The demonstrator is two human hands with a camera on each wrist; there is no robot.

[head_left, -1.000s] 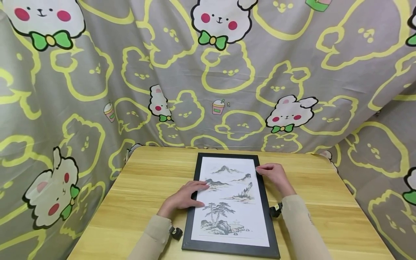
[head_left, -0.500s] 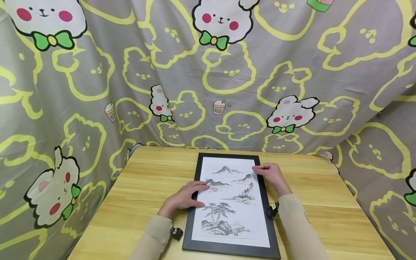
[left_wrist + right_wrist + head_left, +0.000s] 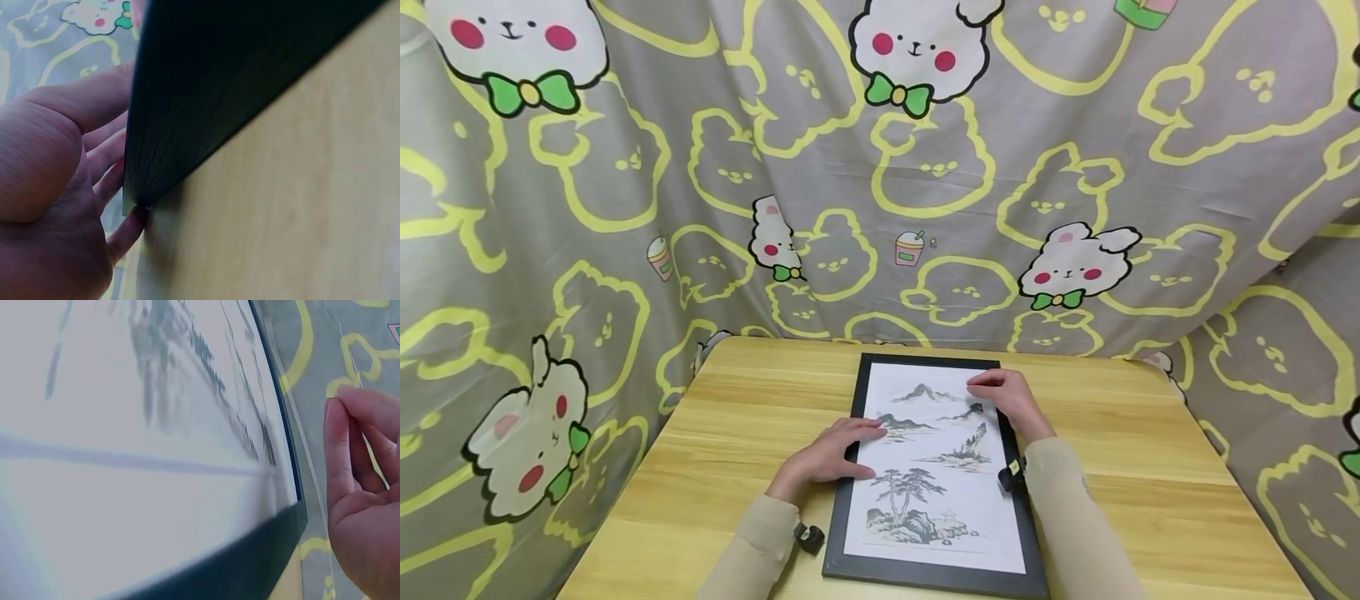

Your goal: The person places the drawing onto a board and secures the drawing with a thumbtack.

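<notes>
On the wooden table [image 3: 1120, 425], a black picture frame [image 3: 934, 575] is lying flat, its far end pointing towards twelve o'clock, and it is showing a picture [image 3: 940, 500] of mountains, with pine trees standing at about seven o'clock. Beyond it, at twelve o'clock, a grey curtain [image 3: 850, 183] is hanging, patterned with rabbits in green bows; a printed pink cup [image 3: 908, 250] there is carrying a green patch too small for reading. On the right sleeve [image 3: 1075, 508], a faint mark is blurring past reading. Taking the frame's middle as the clock's centre, the left hand [image 3: 831, 450] is resting between nine and ten o'clock, its fingers lying loose and spread, the index finger and thumb reaching across the black border onto the picture; the left wrist view is showing the little finger touching the frame's edge. The right hand [image 3: 1015, 400] is hovering at about one o'clock, thumb and fingertips meeting in a pinch, with the picture lying below them; whether anything thin is sitting between the tips I cannot tell. A small black camera [image 3: 808, 538] is sitting on the left wrist, at about eight o'clock
</notes>
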